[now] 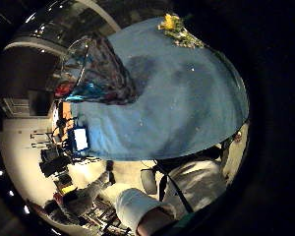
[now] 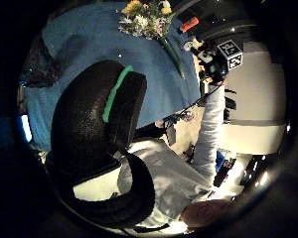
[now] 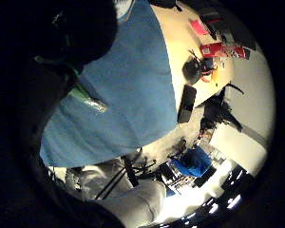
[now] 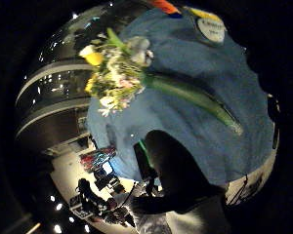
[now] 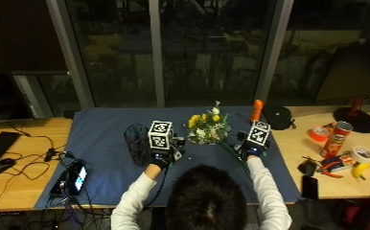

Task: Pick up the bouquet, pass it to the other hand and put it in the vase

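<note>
The bouquet [image 5: 208, 128] lies on the blue cloth [image 5: 102, 139] near the middle of the table, flower heads toward the far side and the long green stems running near and right toward the right hand [image 5: 248, 147]. That hand sits right at the stem ends, but whether its fingers are already around them or apart I cannot tell. The left hand [image 5: 159, 157] hovers beside the dark glass vase [image 5: 136, 143], which stands just to its left; the thumb and fingers look loosely curled with nothing in them.

Risks, as I judge them: gripping only the stem tips would let the heavy flower end droop or swing, or the stems could slip apart. During the hand-over, the left hand is so close to the vase that a careless reach could knock it over. The stems could also catch the rim instead of dropping inside
</note>
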Available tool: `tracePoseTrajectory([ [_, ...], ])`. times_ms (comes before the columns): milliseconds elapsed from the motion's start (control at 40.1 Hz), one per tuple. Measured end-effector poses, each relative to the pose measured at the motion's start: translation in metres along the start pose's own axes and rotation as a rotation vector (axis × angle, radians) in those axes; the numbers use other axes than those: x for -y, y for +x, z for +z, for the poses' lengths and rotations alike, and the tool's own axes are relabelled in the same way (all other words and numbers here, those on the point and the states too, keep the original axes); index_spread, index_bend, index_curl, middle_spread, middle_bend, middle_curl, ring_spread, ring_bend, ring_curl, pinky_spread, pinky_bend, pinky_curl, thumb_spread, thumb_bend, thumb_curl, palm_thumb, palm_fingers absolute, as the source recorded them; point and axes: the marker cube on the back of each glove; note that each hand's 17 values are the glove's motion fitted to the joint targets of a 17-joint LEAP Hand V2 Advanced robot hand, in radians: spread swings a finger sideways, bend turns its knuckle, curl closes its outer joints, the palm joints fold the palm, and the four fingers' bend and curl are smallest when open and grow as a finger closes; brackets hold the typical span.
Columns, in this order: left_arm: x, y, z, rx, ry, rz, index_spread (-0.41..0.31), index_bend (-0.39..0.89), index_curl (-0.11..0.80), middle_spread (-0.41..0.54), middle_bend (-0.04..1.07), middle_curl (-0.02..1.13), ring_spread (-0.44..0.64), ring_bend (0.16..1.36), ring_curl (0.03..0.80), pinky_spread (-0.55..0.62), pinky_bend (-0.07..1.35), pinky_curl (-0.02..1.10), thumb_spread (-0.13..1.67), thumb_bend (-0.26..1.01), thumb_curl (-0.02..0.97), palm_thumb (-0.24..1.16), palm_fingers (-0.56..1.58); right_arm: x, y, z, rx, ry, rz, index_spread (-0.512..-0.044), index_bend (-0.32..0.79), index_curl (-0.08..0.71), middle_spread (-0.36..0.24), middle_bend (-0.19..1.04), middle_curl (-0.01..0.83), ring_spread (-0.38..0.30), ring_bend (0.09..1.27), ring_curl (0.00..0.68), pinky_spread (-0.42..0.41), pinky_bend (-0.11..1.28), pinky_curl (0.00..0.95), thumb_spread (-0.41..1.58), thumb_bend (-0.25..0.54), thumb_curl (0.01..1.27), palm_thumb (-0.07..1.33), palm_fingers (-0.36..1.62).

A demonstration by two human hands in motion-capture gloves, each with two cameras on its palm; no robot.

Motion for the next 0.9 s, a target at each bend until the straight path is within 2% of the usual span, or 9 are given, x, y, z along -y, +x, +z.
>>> tracePoseTrajectory([
  [299,-0.005,-0.012,0.012,-0.003,-0.056,-0.004,0.04,0.12,0.197,0.255,0.2,0.32,0.32,0.62,0.283,0.27,0.47,0.34,1.25,-0.01,0.234,0.18,0.19,0.012,-0.014,0.095,-0.014,-0.04,-0.034,-0.163,0.09,0.127,-0.034,0.33,0.409,-0.104,0.65,0.394,0.001,0.63,0.359,1.13,0.06,0.32,0.58,0.75],
  [324,-0.004,-0.013,0.013,-0.008,-0.061,-0.002,0.039,0.12,0.198,0.252,0.2,0.32,0.32,0.62,0.283,0.27,0.47,0.34,1.25,-0.01,0.235,0.18,0.18,0.011,-0.015,0.096,0.0,-0.031,-0.041,-0.167,0.18,0.155,-0.047,0.3,0.407,-0.121,0.69,0.413,-0.062,0.64,0.371,1.16,0.109,0.34,0.66,0.89],
  [349,-0.003,-0.013,0.015,-0.015,-0.067,0.0,0.038,0.12,0.201,0.252,0.2,0.33,0.32,0.62,0.282,0.27,0.48,0.34,1.25,-0.01,0.236,0.18,0.19,0.012,-0.016,0.096,0.012,-0.012,-0.042,-0.167,0.16,0.157,-0.051,0.29,0.403,-0.127,0.68,0.398,-0.076,0.63,0.356,1.17,0.112,0.34,0.68,0.9],
  [374,-0.002,-0.014,0.017,-0.022,-0.073,0.001,0.037,0.12,0.201,0.25,0.21,0.33,0.32,0.62,0.281,0.27,0.47,0.34,1.25,-0.01,0.237,0.18,0.19,0.015,-0.016,0.095,0.025,0.022,-0.038,-0.187,0.26,0.193,-0.072,0.32,0.419,-0.137,0.69,0.403,-0.114,0.63,0.363,1.16,0.162,0.37,0.77,1.12],
  [474,-0.001,-0.018,0.02,-0.045,-0.099,-0.004,0.032,0.12,0.206,0.243,0.2,0.33,0.32,0.62,0.281,0.27,0.47,0.34,1.25,-0.01,0.24,0.18,0.2,0.027,-0.016,0.086,0.103,0.227,-0.039,-0.212,0.22,0.221,-0.121,0.4,0.461,-0.178,0.74,0.438,-0.182,0.69,0.395,1.13,0.203,0.41,0.89,1.34],
  [573,-0.001,-0.023,0.02,-0.089,-0.125,-0.008,0.026,0.13,0.212,0.239,0.2,0.34,0.31,0.62,0.28,0.27,0.47,0.35,1.25,-0.01,0.243,0.18,0.2,0.021,-0.015,0.076,0.206,0.321,-0.041,-0.221,0.27,0.279,-0.148,0.58,0.53,-0.185,0.87,0.494,-0.191,0.71,0.429,1.16,0.168,0.38,0.87,1.51],
  [673,0.001,-0.027,0.019,-0.152,-0.138,-0.015,0.019,0.14,0.22,0.229,0.2,0.34,0.3,0.62,0.28,0.26,0.47,0.35,1.25,-0.01,0.246,0.18,0.22,0.006,-0.033,0.065,0.486,0.269,-0.214,-0.228,0.35,0.332,-0.162,0.68,0.574,-0.189,0.92,0.529,-0.197,0.72,0.456,1.13,0.109,0.36,0.83,1.5],
  [798,0.006,-0.024,0.01,-0.247,-0.07,0.017,0.014,0.14,0.228,0.223,0.19,0.34,0.29,0.62,0.28,0.25,0.47,0.35,1.25,-0.01,0.248,0.18,0.24,0.003,-0.031,0.05,0.608,0.257,-0.09,-0.223,0.51,0.407,-0.161,0.76,0.609,-0.186,0.95,0.55,-0.197,0.73,0.48,1.08,-0.003,0.33,0.71,1.49],
  [897,0.015,-0.014,-0.002,-0.396,0.004,0.066,0.013,0.14,0.237,0.22,0.18,0.34,0.28,0.61,0.282,0.24,0.47,0.35,1.23,0.0,0.266,0.23,0.26,-0.019,-0.056,0.025,0.831,0.227,-0.157,-0.214,0.59,0.458,-0.149,0.79,0.623,-0.182,0.97,0.564,-0.192,0.74,0.498,1.06,-0.02,0.32,0.69,1.46],
])
